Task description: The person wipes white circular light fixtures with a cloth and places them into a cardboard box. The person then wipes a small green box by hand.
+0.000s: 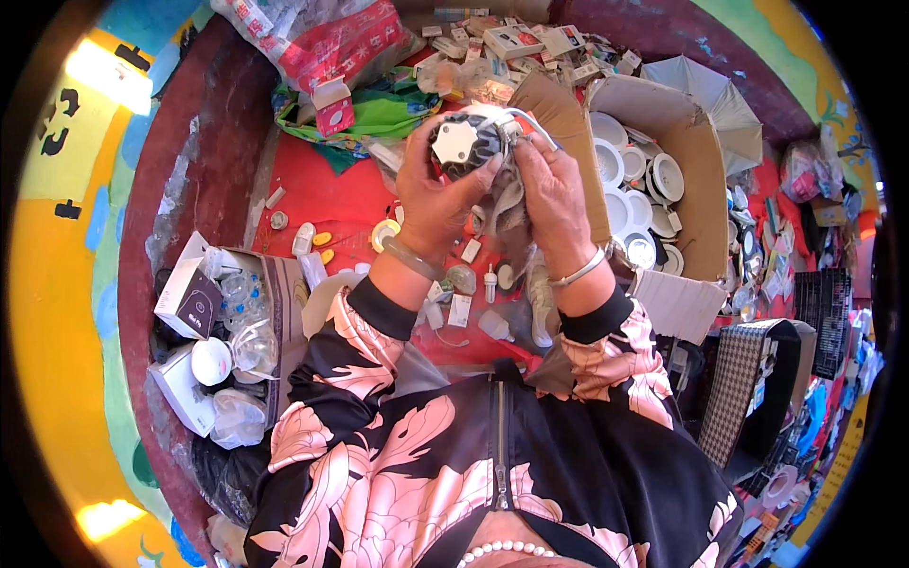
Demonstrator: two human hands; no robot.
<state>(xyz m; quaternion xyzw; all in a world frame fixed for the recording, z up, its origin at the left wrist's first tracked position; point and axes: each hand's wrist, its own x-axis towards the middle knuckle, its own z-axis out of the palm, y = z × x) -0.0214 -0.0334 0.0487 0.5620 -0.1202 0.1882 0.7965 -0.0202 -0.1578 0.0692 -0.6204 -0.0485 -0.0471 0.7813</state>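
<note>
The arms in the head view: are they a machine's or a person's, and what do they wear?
A person's. The sleeves are black and shiny with big pale pink flowers, ending in plain black cuffs. The left hand has a thick, pale bangle at its wrist; the right hand has a slimmer, silvery bangle. Neither hand wears a glove.

Left hand (428, 189) grips dark round fixture (456, 142), left of open cardboard box (703, 161). Right hand (557, 194), nearer box, pinches white cable (533, 122). Grey umbrella (705, 90) just beyond box.
</note>
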